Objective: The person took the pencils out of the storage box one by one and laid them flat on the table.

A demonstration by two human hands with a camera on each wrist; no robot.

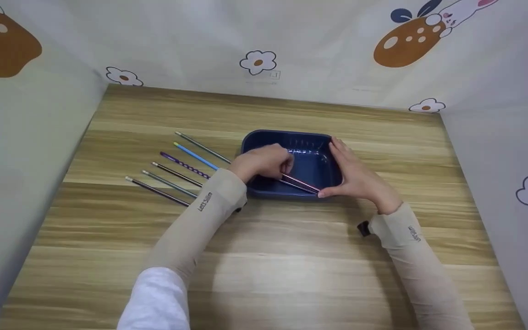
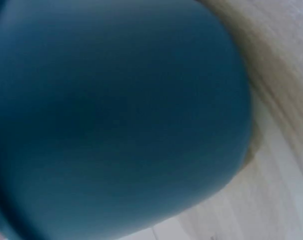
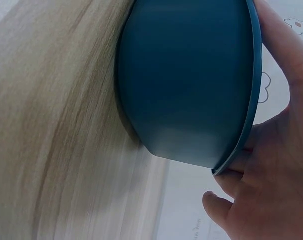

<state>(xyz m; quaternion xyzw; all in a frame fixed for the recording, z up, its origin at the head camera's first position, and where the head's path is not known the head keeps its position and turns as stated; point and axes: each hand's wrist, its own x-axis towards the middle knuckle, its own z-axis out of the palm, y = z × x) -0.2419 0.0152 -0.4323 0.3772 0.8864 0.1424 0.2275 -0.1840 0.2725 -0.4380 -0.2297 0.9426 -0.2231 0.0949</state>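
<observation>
A dark blue rectangular basin [image 1: 310, 160] stands on the wooden table. My left hand [image 1: 266, 160] reaches over its left side, fingers curled, and holds a reddish pencil [image 1: 301, 183] that slants down to the near right corner; a darker pencil seems to lie along it. My right hand [image 1: 360, 181] grips the basin's right end, thumb at the near corner and fingers at the far one. In the right wrist view those fingers bend over the rim [image 3: 256, 75]. The left wrist view shows mostly the basin's outer wall [image 2: 121, 120].
Left of the basin several pencils lie side by side, including a bright blue pencil [image 1: 195, 155] and a purple one [image 1: 184, 165]; my left forearm [image 1: 200, 220] hides their right ends. Patterned sheeting [image 1: 200, 46] encloses the wooden table [image 1: 282, 275] at the back and sides.
</observation>
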